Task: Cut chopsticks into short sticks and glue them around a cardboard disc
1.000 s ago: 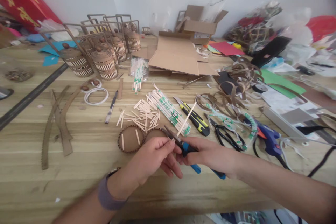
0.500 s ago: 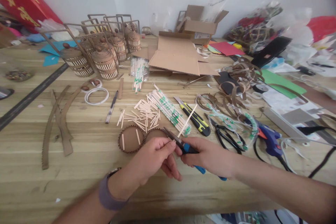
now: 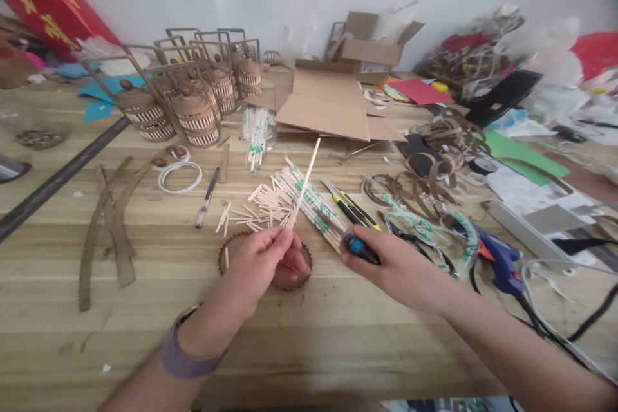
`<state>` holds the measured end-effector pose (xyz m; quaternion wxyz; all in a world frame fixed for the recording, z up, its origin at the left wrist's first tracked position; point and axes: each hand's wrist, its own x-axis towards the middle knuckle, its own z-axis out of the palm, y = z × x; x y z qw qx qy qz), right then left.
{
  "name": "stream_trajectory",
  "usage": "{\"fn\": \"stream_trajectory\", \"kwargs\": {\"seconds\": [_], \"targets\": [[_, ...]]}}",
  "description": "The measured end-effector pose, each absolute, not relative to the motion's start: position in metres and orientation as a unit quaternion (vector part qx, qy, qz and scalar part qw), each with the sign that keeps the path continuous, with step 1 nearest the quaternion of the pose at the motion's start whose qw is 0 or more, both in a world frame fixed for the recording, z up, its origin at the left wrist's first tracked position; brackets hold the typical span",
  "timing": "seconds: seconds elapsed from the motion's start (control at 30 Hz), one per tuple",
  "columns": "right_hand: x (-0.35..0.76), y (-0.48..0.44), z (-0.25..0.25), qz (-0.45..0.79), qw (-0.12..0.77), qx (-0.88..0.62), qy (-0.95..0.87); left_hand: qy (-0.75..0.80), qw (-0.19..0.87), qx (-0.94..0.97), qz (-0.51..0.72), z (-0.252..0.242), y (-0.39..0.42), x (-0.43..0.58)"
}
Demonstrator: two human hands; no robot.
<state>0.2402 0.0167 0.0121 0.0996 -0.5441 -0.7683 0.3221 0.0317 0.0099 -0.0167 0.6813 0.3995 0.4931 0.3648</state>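
My left hand (image 3: 263,264) pinches a thin wooden chopstick (image 3: 307,181) by its lower end; the stick tilts up and slightly right. Under that hand lie two round cardboard discs with notched rims (image 3: 309,257), partly covered by my fingers. A short stick piece (image 3: 226,259) rests on the left disc. My right hand (image 3: 391,264) is closed round blue-and-black handled pliers (image 3: 360,248), their jaws pointing up left, apart from the chopstick. Cut stick pieces (image 3: 270,206) lie heaped just beyond my left hand, against wrapped chopsticks (image 3: 313,196).
A yellow-black utility knife (image 3: 351,203), black-handled pliers (image 3: 410,238) and a blue glue gun (image 3: 502,264) lie to the right. Cardboard strips (image 3: 116,232), a white ring (image 3: 180,177) and a pen (image 3: 206,196) lie left. Small lantern-like baskets (image 3: 196,119) and flattened cardboard (image 3: 323,103) stand behind.
My hands have moved apart. The chopstick has moved left, out of the pliers' jaws, and now points up in my left hand. The pliers have shifted right and slightly up.
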Motion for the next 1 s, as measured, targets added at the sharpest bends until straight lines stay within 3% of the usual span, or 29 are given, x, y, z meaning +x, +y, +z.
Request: {"fn": "stream_trajectory", "kwargs": {"seconds": [0.13,0.2,0.33,0.53,0.93,1.0], "targets": [[0.234,0.017,0.006,0.116,0.286,-0.48,-0.821,0.5,0.672,0.452,0.307,-0.022,0.01,0.033],[0.229,0.019,0.0,0.054,0.318,-0.424,-0.846,0.494,0.665,0.487,0.278,-0.027,0.008,0.034],[0.222,0.026,-0.013,0.018,0.256,-0.42,-0.871,0.508,0.576,0.592,0.246,-0.031,0.006,0.037],[0.218,0.024,-0.024,0.008,0.184,-0.493,-0.85,0.588,0.29,0.742,0.137,-0.027,0.002,0.041],[0.21,0.015,-0.023,-0.018,0.183,-0.551,-0.814,0.612,0.267,0.726,0.164,-0.026,-0.004,0.044],[0.216,0.02,-0.02,0.023,0.205,-0.561,-0.801,0.588,0.32,0.719,0.185,-0.025,0.0,0.04]]}}
